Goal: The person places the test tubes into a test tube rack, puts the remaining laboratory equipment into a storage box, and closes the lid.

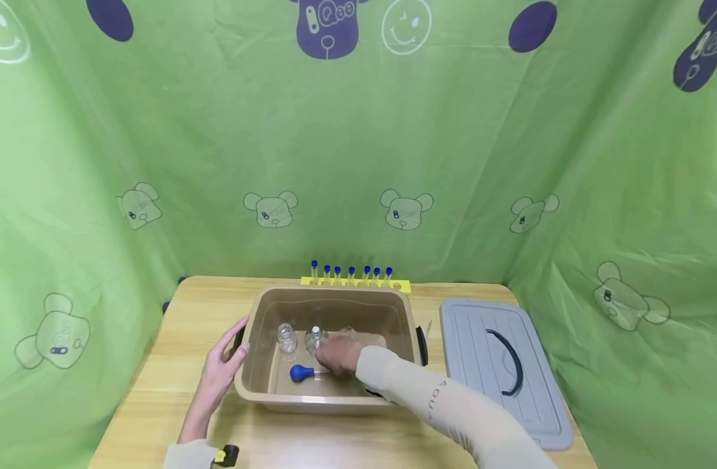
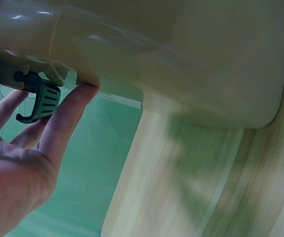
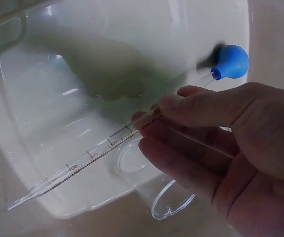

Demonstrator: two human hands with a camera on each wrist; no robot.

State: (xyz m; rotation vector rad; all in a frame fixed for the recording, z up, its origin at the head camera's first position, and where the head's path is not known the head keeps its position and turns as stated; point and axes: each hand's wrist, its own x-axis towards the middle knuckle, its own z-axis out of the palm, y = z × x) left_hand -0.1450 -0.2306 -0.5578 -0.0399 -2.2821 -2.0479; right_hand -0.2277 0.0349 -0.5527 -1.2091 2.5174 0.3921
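My right hand (image 1: 339, 353) is down inside the brown plastic bin (image 1: 296, 399). It pinches a clear graduated glass pipette (image 3: 92, 159) between thumb and fingers, with a blue rubber bulb (image 3: 232, 62) at one end. Brown scale marks run along the tube to its pointed tip. My left hand (image 1: 219, 365) rests at the bin's left side, its fairly straight fingers about the black handle latch (image 2: 46, 101). Also in the bin are a clear glass jar (image 1: 286, 339) and a glass flask (image 1: 315, 340) with a white top. A clear glass vessel (image 3: 174, 200) shows below my right hand.
Behind the bin, several blue-capped tubes (image 1: 351, 276) stand in a yellow rack (image 1: 405, 286). A grey lid (image 1: 475, 355) with a black handle lies to the right. A thin item (image 1: 428, 329) lies between bin and lid. Green curtains (image 1: 346, 150) surround the wooden table (image 1: 206, 299).
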